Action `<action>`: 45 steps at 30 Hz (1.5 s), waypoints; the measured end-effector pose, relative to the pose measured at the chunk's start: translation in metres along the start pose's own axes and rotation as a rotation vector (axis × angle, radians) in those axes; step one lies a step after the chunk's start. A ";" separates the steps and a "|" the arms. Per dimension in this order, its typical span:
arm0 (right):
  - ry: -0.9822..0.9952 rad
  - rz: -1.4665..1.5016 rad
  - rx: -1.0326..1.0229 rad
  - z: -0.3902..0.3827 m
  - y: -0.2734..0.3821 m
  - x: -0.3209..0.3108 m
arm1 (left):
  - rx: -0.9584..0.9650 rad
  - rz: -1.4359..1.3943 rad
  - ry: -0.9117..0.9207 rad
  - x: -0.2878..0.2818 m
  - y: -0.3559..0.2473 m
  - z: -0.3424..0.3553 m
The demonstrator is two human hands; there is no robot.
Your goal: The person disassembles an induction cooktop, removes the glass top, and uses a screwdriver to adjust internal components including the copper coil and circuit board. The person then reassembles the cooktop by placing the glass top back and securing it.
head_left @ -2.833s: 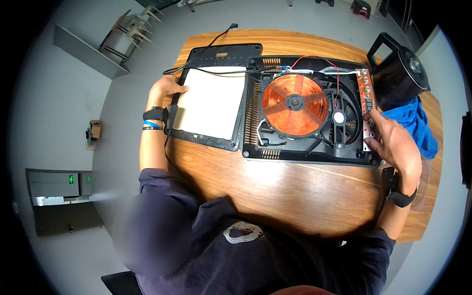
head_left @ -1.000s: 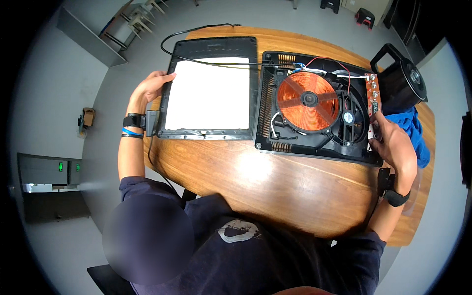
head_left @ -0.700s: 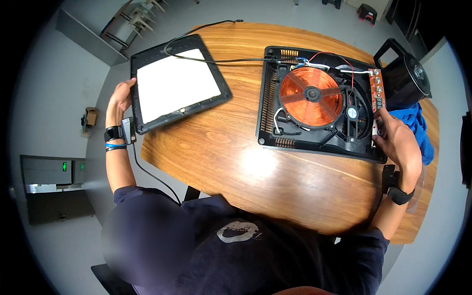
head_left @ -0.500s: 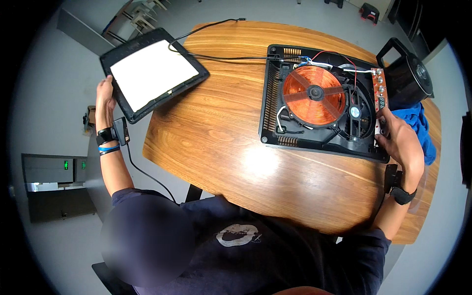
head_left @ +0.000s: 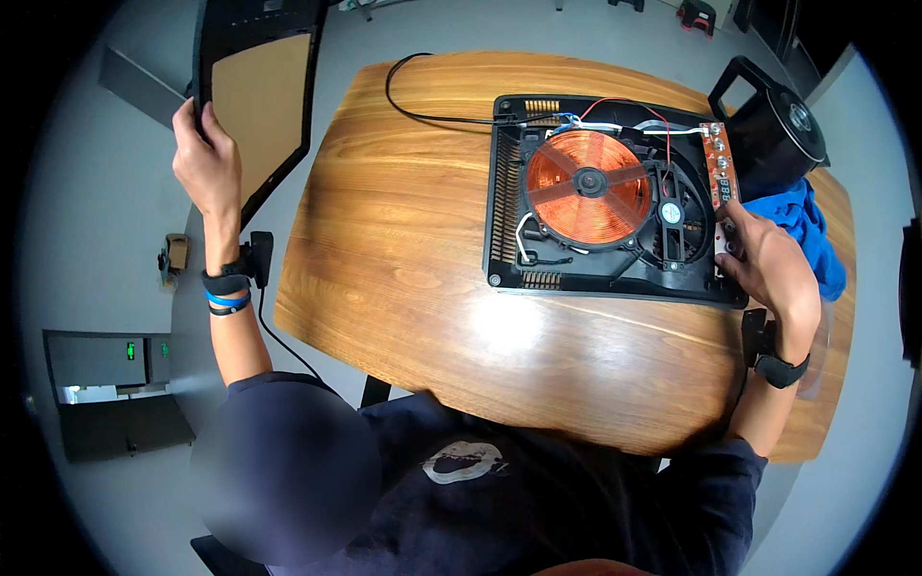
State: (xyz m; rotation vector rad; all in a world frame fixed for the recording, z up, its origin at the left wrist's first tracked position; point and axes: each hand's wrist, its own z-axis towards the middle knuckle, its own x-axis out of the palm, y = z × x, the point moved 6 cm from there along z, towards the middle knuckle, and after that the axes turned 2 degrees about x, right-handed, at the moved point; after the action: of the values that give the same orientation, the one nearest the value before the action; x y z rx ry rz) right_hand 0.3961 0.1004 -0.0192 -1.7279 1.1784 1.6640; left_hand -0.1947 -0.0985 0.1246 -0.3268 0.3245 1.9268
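Observation:
My left hand is closed around the near edge of a black-framed cooker cover with a tan inner panel. It is held up steeply beyond the table's left edge. An opened induction cooker base lies on the table, showing a round copper coil and a black fan. Along its right side runs an orange-brown control circuit board with a small display. My right hand pinches the board's near end between thumb and fingers; the fingertips partly hide that end.
A black kettle stands at the table's far right, beside a crumpled blue cloth. The cooker's black power cord loops over the far-left edge of the wooden table. A red-and-black stool stands on the floor behind.
My left hand has raised the cover up and away from the table, tipping it steeper. The cord that lay across the cover is now off it. My right hand keeps its place at the board.

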 end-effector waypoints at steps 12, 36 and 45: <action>0.002 -0.046 0.021 -0.004 0.009 -0.006 | 0.143 -0.248 0.138 0.001 -0.121 -0.021; -0.086 0.207 -0.012 -0.011 0.033 -0.026 | 0.552 -0.748 0.726 -0.023 -0.240 -0.130; -0.061 0.174 0.037 -0.003 0.024 -0.020 | 0.558 -0.740 0.771 -0.019 -0.238 -0.142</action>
State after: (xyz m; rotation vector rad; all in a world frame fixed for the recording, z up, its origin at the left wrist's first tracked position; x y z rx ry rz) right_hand 0.3802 0.0900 0.0057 -1.5790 1.3555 1.7705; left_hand 0.0441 -0.0813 -0.0165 -0.6900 1.0539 0.8687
